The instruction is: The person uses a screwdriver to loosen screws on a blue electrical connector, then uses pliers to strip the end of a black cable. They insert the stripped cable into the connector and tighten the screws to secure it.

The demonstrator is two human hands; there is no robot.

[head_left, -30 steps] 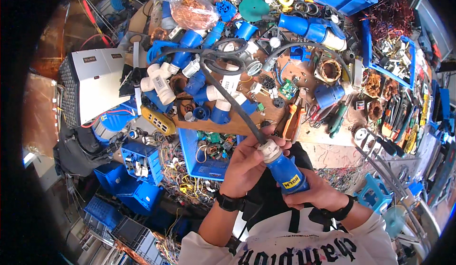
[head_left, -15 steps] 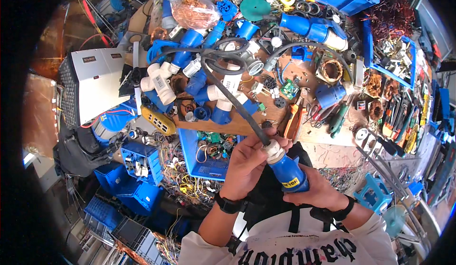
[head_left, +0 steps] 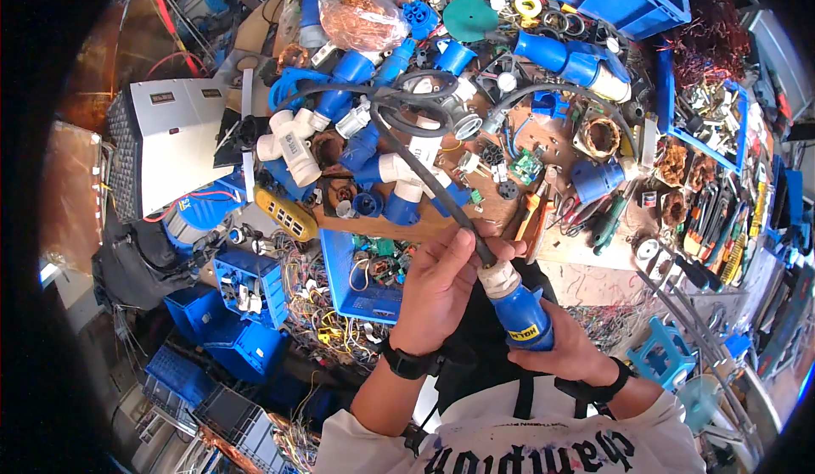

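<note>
A blue industrial plug (head_left: 525, 311) with a yellow label is in my right hand (head_left: 570, 345), whose fingers wrap round its body from the right. At its upper end sits a white cable gland nut (head_left: 499, 280), uncovered by either hand. From the nut a thick black cable (head_left: 441, 196) runs up and to the left over the bench. My left hand (head_left: 439, 286) grips this cable just above the nut, thumb on the near side and fingertips showing past it on the right.
White and blue multi-way connectors (head_left: 295, 147) crowd the wooden bench (head_left: 577, 249). Orange-handled pliers (head_left: 532, 219) and a green screwdriver (head_left: 608, 226) lie beyond my hands. A blue crate (head_left: 365, 304) with circuit boards stands left of my left hand. Loose wires (head_left: 335, 330) heap below it.
My left hand has slid from the white nut up onto the cable, leaving the nut in full view. My right hand keeps its hold on the plug. The view has shifted slightly.
</note>
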